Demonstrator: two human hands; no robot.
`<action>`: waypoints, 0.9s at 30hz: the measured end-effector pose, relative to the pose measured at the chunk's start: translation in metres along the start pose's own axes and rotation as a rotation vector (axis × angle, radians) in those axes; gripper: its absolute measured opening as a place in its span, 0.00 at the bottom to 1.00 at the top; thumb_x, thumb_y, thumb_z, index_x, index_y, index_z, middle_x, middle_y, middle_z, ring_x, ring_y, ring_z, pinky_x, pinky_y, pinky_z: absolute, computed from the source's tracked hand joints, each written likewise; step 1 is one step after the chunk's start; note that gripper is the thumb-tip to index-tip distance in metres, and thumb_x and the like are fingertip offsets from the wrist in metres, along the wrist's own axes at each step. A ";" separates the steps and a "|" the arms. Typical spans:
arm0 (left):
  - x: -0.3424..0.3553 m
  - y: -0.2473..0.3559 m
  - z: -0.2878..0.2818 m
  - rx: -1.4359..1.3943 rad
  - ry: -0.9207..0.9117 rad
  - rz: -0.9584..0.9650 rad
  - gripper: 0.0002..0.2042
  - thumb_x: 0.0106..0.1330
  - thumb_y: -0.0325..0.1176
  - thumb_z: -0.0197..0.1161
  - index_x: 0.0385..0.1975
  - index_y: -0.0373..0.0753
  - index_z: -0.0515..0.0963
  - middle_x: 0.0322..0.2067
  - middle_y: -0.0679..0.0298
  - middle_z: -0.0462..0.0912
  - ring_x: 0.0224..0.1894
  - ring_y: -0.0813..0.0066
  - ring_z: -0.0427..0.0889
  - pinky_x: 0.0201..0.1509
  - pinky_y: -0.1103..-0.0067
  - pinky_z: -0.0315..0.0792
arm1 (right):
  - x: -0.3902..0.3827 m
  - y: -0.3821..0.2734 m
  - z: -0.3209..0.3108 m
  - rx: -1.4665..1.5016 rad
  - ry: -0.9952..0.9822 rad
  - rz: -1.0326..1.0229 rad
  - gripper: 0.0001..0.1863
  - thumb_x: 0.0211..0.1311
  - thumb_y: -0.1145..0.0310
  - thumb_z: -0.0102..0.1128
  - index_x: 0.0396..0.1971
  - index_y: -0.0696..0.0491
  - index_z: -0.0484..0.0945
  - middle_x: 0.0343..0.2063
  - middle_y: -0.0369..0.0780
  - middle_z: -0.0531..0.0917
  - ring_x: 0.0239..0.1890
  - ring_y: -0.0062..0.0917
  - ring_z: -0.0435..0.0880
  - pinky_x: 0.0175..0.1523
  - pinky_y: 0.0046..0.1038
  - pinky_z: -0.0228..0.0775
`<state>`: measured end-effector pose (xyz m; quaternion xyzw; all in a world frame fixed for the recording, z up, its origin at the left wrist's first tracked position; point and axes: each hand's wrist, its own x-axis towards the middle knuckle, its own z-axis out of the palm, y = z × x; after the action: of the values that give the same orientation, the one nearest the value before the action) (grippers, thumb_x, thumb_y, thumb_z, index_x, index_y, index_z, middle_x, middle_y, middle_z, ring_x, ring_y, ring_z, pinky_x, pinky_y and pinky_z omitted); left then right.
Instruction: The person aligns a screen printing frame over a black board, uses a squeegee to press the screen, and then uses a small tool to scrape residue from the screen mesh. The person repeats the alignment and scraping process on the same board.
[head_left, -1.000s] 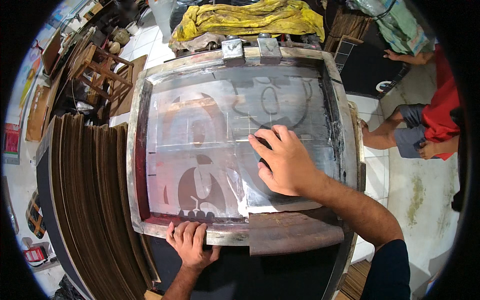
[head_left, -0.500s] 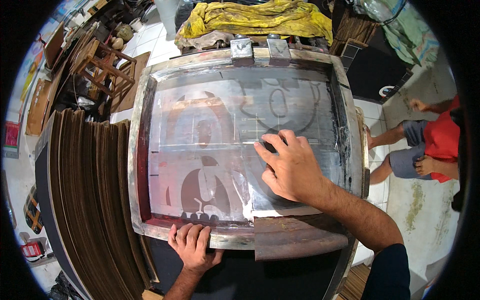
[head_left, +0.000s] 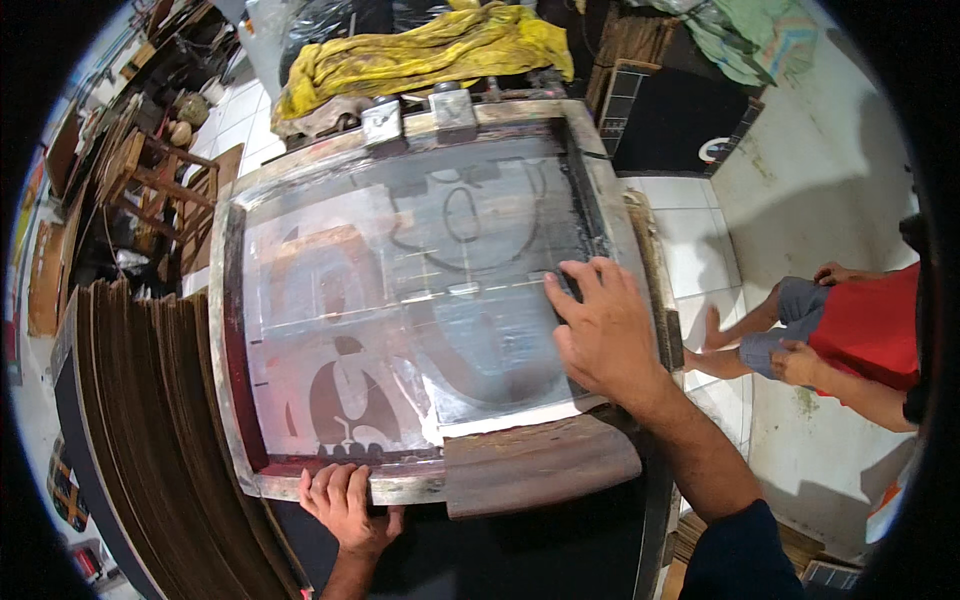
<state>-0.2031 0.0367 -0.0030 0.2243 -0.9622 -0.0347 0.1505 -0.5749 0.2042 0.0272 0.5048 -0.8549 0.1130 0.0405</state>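
A wooden-framed printing screen (head_left: pixel 407 487) lies in front of me, with dark stencil shapes showing on its pale mesh. My left hand (head_left: pixel 348 510) grips the near rail, fingers curled over the top and thumb below. Over the right part of the mesh is my right hand (head_left: pixel 608 335), fingers apart and nothing held; whether the fingertips touch the mesh I cannot tell. A brown flap of sheet material (head_left: pixel 540 460) hangs over the near rail, right of my left hand. Two metal clamps (head_left: pixel 453 112) hold the far rail.
At the left stands a tall stack of dark boards (head_left: pixel 165 420), with a wooden stool (head_left: pixel 150 185) behind it. A stained yellow cloth (head_left: pixel 430 55) lies beyond the clamps. Another person in a red shirt (head_left: pixel 870 330) is at the right. A black surface (head_left: pixel 510 545) shows below the screen.
My right hand has shifted right across the mesh, its fingers more spread. My left hand keeps its grip on the rail. The view has turned, and the other person's hands have moved.
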 end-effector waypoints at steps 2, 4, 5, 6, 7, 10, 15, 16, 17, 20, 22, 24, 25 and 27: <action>0.000 -0.001 0.001 0.002 0.008 0.008 0.29 0.52 0.48 0.71 0.53 0.39 0.77 0.48 0.56 0.79 0.56 0.52 0.77 0.73 0.42 0.54 | -0.002 0.003 0.003 0.020 -0.012 0.005 0.26 0.57 0.65 0.63 0.57 0.58 0.84 0.58 0.47 0.80 0.63 0.45 0.73 0.71 0.46 0.62; -0.001 -0.001 0.001 0.008 0.013 0.006 0.31 0.48 0.47 0.73 0.52 0.39 0.79 0.49 0.58 0.79 0.57 0.53 0.76 0.72 0.43 0.56 | -0.002 0.005 0.002 0.019 0.003 -0.022 0.26 0.57 0.65 0.63 0.56 0.57 0.84 0.57 0.47 0.80 0.63 0.45 0.74 0.71 0.46 0.62; -0.001 -0.001 0.001 0.017 0.012 0.008 0.30 0.49 0.47 0.73 0.52 0.39 0.79 0.49 0.57 0.79 0.57 0.52 0.76 0.72 0.43 0.55 | -0.001 0.007 0.001 0.033 -0.002 -0.022 0.25 0.58 0.65 0.63 0.56 0.57 0.85 0.57 0.47 0.81 0.62 0.43 0.74 0.70 0.46 0.63; -0.002 -0.001 0.002 0.015 0.010 0.012 0.30 0.50 0.48 0.72 0.53 0.38 0.79 0.49 0.57 0.79 0.57 0.52 0.76 0.72 0.43 0.55 | -0.001 0.008 0.000 0.058 0.001 -0.011 0.25 0.57 0.66 0.63 0.56 0.57 0.85 0.57 0.47 0.81 0.62 0.43 0.74 0.70 0.46 0.63; -0.002 -0.001 0.002 0.014 0.010 0.014 0.30 0.50 0.48 0.72 0.53 0.38 0.79 0.49 0.56 0.78 0.57 0.52 0.75 0.73 0.42 0.55 | 0.001 0.010 0.000 0.082 0.005 -0.003 0.25 0.57 0.66 0.64 0.55 0.57 0.85 0.57 0.47 0.81 0.62 0.42 0.75 0.69 0.46 0.63; -0.004 -0.003 0.003 0.025 0.010 0.022 0.30 0.51 0.47 0.72 0.53 0.38 0.78 0.49 0.56 0.78 0.58 0.51 0.75 0.73 0.42 0.54 | 0.000 0.014 0.004 0.151 0.030 0.029 0.24 0.57 0.66 0.64 0.54 0.56 0.86 0.57 0.46 0.81 0.62 0.41 0.75 0.69 0.45 0.63; -0.004 -0.004 0.002 0.011 -0.003 0.025 0.30 0.51 0.46 0.73 0.54 0.37 0.78 0.50 0.55 0.79 0.58 0.51 0.75 0.73 0.43 0.54 | -0.001 0.015 0.014 0.118 0.074 -0.022 0.21 0.57 0.68 0.64 0.51 0.56 0.86 0.56 0.47 0.81 0.60 0.40 0.76 0.68 0.43 0.63; -0.003 -0.003 0.001 0.010 -0.002 0.025 0.30 0.51 0.46 0.73 0.54 0.36 0.78 0.50 0.55 0.79 0.58 0.51 0.75 0.73 0.43 0.54 | 0.000 0.017 0.010 0.147 0.098 -0.032 0.20 0.58 0.68 0.65 0.51 0.56 0.86 0.55 0.48 0.81 0.59 0.40 0.77 0.68 0.44 0.64; -0.002 -0.002 0.001 0.009 -0.002 0.024 0.30 0.52 0.46 0.73 0.54 0.36 0.78 0.50 0.55 0.79 0.58 0.51 0.75 0.73 0.43 0.54 | 0.001 0.018 0.002 0.174 0.125 -0.044 0.20 0.58 0.67 0.65 0.51 0.56 0.86 0.55 0.49 0.81 0.58 0.41 0.78 0.67 0.44 0.64; 0.001 0.000 -0.001 0.002 0.014 0.024 0.30 0.52 0.47 0.74 0.53 0.36 0.78 0.50 0.56 0.80 0.58 0.52 0.76 0.74 0.43 0.53 | -0.004 0.012 -0.035 0.595 0.142 0.266 0.18 0.62 0.65 0.66 0.50 0.55 0.86 0.54 0.50 0.81 0.55 0.44 0.79 0.64 0.46 0.68; 0.003 0.002 -0.001 -0.012 0.024 0.023 0.29 0.56 0.48 0.72 0.53 0.36 0.78 0.49 0.54 0.80 0.57 0.51 0.76 0.74 0.43 0.54 | -0.035 -0.007 -0.072 0.574 0.054 0.142 0.16 0.67 0.62 0.66 0.50 0.55 0.85 0.49 0.49 0.82 0.54 0.44 0.81 0.60 0.45 0.71; 0.004 0.002 -0.002 -0.026 0.038 0.028 0.28 0.57 0.49 0.72 0.52 0.36 0.77 0.48 0.54 0.80 0.57 0.50 0.77 0.74 0.43 0.54 | -0.063 -0.046 -0.089 0.650 -0.050 -0.086 0.18 0.67 0.58 0.69 0.50 0.55 0.84 0.43 0.46 0.81 0.51 0.40 0.81 0.59 0.42 0.71; 0.005 0.001 -0.001 -0.034 0.045 0.032 0.28 0.57 0.49 0.72 0.53 0.36 0.78 0.48 0.54 0.80 0.57 0.50 0.77 0.74 0.43 0.54 | -0.072 -0.063 -0.091 0.567 -0.085 -0.190 0.18 0.65 0.59 0.69 0.50 0.54 0.84 0.42 0.44 0.81 0.50 0.39 0.81 0.56 0.41 0.72; 0.004 0.001 -0.001 -0.051 0.062 0.040 0.29 0.56 0.48 0.73 0.53 0.36 0.78 0.49 0.54 0.80 0.57 0.51 0.77 0.74 0.44 0.54 | -0.077 -0.083 -0.088 0.449 -0.135 -0.272 0.18 0.62 0.62 0.68 0.50 0.54 0.84 0.41 0.43 0.81 0.47 0.36 0.82 0.53 0.40 0.72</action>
<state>-0.2069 0.0358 -0.0005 0.2018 -0.9602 -0.0494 0.1866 -0.4688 0.2522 0.1116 0.6177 -0.7335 0.2593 -0.1149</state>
